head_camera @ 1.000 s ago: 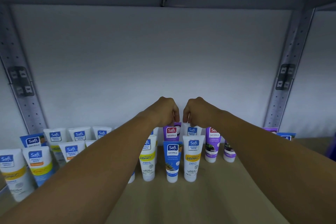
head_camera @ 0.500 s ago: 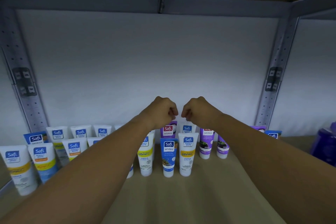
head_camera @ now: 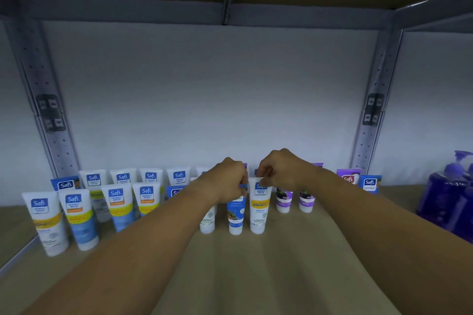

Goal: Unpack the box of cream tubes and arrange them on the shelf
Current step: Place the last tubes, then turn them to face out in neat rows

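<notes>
Both hands have dropped from the back row: left hand [head_camera: 225, 183] now pinches the blue tube [head_camera: 236, 212], right hand [head_camera: 277, 174] the white tube [head_camera: 259, 208], centre frame. Front-row straightening, seemingly.

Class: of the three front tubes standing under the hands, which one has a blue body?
The middle tube, pinched by the left hand; its neighbours are white.

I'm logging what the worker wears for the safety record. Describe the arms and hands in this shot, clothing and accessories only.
Both arms are bare from the bottom of the picture up to the wrists: no sleeves show. The left hand and the right hand wear no gloves. No watch, bracelet or ring can be seen on either, though the fingers are partly hidden from this view. No markings or bandages show.
</notes>
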`<state>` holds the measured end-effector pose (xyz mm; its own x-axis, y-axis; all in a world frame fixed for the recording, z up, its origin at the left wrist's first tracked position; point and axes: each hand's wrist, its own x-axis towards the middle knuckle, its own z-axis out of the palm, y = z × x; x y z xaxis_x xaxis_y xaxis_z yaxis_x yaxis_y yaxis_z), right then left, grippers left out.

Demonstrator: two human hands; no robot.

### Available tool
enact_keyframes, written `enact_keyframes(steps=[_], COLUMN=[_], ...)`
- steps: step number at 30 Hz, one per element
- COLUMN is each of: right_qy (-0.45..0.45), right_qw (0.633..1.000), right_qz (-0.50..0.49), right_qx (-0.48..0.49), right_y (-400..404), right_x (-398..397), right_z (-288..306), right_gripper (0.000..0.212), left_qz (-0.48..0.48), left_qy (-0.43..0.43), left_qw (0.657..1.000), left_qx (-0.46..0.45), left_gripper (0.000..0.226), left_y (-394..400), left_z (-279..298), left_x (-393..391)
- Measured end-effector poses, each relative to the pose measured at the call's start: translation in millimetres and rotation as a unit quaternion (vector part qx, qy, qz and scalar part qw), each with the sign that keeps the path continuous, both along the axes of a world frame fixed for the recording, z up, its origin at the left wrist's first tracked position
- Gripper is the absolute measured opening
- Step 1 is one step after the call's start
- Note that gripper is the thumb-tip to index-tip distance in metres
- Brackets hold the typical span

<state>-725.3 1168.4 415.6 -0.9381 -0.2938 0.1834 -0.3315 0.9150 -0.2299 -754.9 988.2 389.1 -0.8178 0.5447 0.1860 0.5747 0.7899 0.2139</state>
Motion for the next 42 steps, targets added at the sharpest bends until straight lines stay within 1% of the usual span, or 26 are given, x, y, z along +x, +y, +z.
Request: enact_keyframes(steps=[2,6,11,17,22,26,30,36,39,42], right_qy=[0.008,0.034,0.03,0.016,0.008,0.013,0.022,0.017,0.011,-0.004], right_qw=[1.0,0.999,0.999,1.0,0.999,0.998,0.998,0.997,0.995,0.981], right_qz=[-0.003,-0.012,-0.01,-0.003,0.005,0.014,0.028,0.042,0.038,0.026], right_qx=[0.009,0.008,0.011,-0.019,-0.038,-0.052,-0.046,-0.059,-0.096,-0.193], right_y=[-1.6,-3.2,-6.5,-21.5,-45.4,-63.6,-81.1,-93.9,-93.0,-87.5], right_x=[1.2,3.7,14.3,46.1,78.0,100.0,116.5,132.1,134.0,137.3], right_z=[-4.4,-8.7,-6.0,5.1,7.6,6.0,2.6,-9.5,-19.0,-28.7], right_gripper=[0.02,0.017,0.018,0.014,0.013,0.012,0.011,0.012,0.012,0.011], left_qz=[0.011,0.013,0.006,0.003,0.005,0.008,0.011,0.015,0.007,0.008], left_qy=[0.013,0.018,0.019,-0.008,-0.017,-0.022,-0.022,-0.021,-0.018,-0.041], left_qw=[1.0,1.0,1.0,1.0,1.0,1.0,1.0,0.999,0.997,0.988], left_qx=[-0.014,-0.01,-0.014,0.008,0.018,0.015,0.013,0.037,0.075,0.15], left_gripper=[0.027,0.025,0.024,0.022,0.022,0.023,0.023,0.022,0.021,0.021], left_y=[2.4,4.2,-4.2,-30.6,-59.8,-80.8,-95.4,-108.0,-111.0,-116.0], left_z=[-3.1,-2.9,4.5,16.3,18.7,16.7,14.2,-1.2,-7.7,-19.1], left_x=[3.6,7.0,15.5,42.7,80.5,105.8,121.9,135.9,139.8,140.4])
